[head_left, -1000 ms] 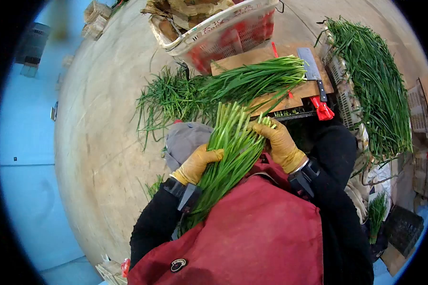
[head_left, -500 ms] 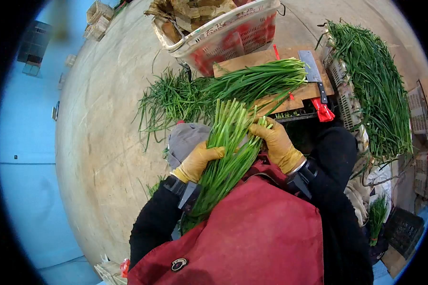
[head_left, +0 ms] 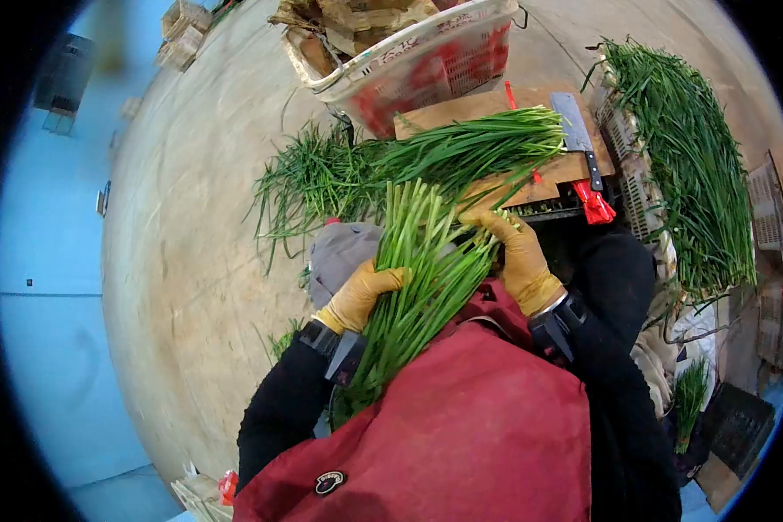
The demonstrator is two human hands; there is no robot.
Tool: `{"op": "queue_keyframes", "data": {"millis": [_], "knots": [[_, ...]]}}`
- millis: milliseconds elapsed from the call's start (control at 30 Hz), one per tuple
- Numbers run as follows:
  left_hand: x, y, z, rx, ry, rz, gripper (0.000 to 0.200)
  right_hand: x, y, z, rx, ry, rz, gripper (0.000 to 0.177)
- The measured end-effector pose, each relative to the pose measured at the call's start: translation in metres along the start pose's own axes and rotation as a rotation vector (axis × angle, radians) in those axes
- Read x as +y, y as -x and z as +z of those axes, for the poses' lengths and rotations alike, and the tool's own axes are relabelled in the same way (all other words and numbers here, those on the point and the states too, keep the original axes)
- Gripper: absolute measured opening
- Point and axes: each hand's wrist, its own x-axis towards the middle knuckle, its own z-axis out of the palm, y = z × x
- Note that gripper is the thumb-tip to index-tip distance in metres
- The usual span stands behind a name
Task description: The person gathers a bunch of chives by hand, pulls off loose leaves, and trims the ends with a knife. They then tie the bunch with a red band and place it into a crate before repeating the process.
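Note:
A bunch of garlic chives (head_left: 418, 278) stands slanted over my lap, its pale cut ends pointing up and away. Wrapped round its left side is my left hand (head_left: 363, 294), in a yellow glove, with the thumb across the stalks. At the upper right of the bunch my right hand (head_left: 515, 259), gloved too, pinches a few stalks near their pale ends. The stalks beside it fan out to the right. The bunch's leafy lower part goes down behind my red apron (head_left: 461, 426) and is partly hidden.
Ahead, more chives (head_left: 487, 143) lie on a wooden board (head_left: 426, 122) beside a cleaver (head_left: 572, 126). Red ties (head_left: 593, 204) hang at the board's edge. A chive-filled crate (head_left: 622, 139) stands right; a large white basket (head_left: 426, 74) stands behind. Loose chives (head_left: 309, 178) lie on the floor.
My right hand has shifted slightly right and up, its fingers drawing stalks outward, and the right side of the bunch has spread. My left hand keeps its hold almost unmoved.

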Motion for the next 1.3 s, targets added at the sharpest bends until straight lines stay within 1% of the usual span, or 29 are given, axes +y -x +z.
{"op": "queue_keyframes", "data": {"millis": [67, 167, 200, 267, 333, 400, 467, 567, 600, 700, 800, 900, 933, 1033, 1067, 1100, 1167, 1200, 1267, 1300], "knots": [[0.0, 0.001, -0.004, -0.018, 0.023, 0.015, 0.031, 0.003, 0.002, -0.002, 0.017, 0.029, 0.004, 0.023], [0.0, 0.0, -0.006, 0.005, 0.015, 0.014, 0.032, 0.001, 0.0, 0.001, 0.065, 0.119, 0.07, 0.02], [-0.002, -0.003, -0.011, 0.002, -0.005, 0.019, 0.033, 0.003, -0.004, 0.0, 0.038, 0.173, 0.074, 0.019], [-0.008, -0.009, -0.022, -0.001, -0.045, 0.029, 0.034, 0.008, -0.006, 0.003, 0.052, 0.135, 0.042, 0.018], [-0.007, -0.012, -0.017, 0.002, -0.12, 0.047, 0.036, 0.014, -0.009, 0.009, 0.084, 0.146, 0.011, 0.017], [-0.002, -0.012, -0.01, 0.001, -0.168, 0.025, 0.038, 0.013, -0.009, 0.01, 0.009, 0.134, 0.007, 0.019], [-0.005, -0.014, -0.014, -0.032, -0.114, 0.012, 0.038, 0.006, -0.004, 0.011, -0.051, 0.164, 0.01, 0.023], [-0.002, -0.012, -0.001, -0.06, -0.024, -0.011, 0.039, 0.015, -0.005, 0.021, 0.047, 0.121, -0.045, 0.027], [0.0, -0.012, 0.004, -0.067, 0.007, -0.02, 0.04, 0.016, -0.004, 0.021, 0.072, 0.138, -0.007, 0.028], [-0.004, -0.015, 0.003, -0.08, 0.086, -0.084, 0.041, 0.027, -0.008, 0.022, 0.098, 0.157, -0.113, 0.022], [-0.01, -0.02, 0.007, -0.114, 0.19, -0.149, 0.045, 0.037, -0.011, 0.024, 0.122, 0.102, -0.229, 0.024], [-0.013, -0.019, 0.031, -0.163, 0.153, -0.116, 0.049, 0.042, -0.015, 0.021, 0.074, 0.05, -0.16, 0.024], [-0.018, -0.025, 0.03, -0.189, 0.182, -0.096, 0.05, 0.044, -0.019, 0.015, 0.05, 0.061, -0.131, 0.026], [-0.011, -0.023, 0.019, -0.169, 0.02, -0.165, 0.046, 0.032, -0.019, 0.001, 0.048, 0.343, -0.085, 0.03], [-0.01, -0.022, 0.022, -0.134, 0.017, -0.14, 0.041, 0.024, -0.019, -0.002, 0.114, 0.66, -0.171, 0.036], [-0.01, -0.023, 0.022, -0.127, -0.015, -0.111, 0.041, 0.026, -0.027, -0.013, 0.112, 0.797, -0.388, 0.032], [-0.009, -0.023, 0.021, -0.11, -0.079, -0.056, 0.039, 0.0, -0.017, -0.004, 0.053, 0.714, -0.587, 0.028], [-0.01, -0.024, 0.02, -0.102, -0.071, -0.046, 0.039, -0.017, -0.006, 0.006, 0.049, 0.912, -0.644, 0.031], [-0.014, -0.029, 0.019, -0.096, -0.059, -0.031, 0.039, -0.028, 0.003, 0.018, -0.228, 1.072, -0.88, 0.036], [-0.018, -0.032, 0.019, -0.096, -0.103, -0.002, 0.038, -0.03, 0.004, 0.022, -0.367, 1.151, -0.999, 0.039]]}}
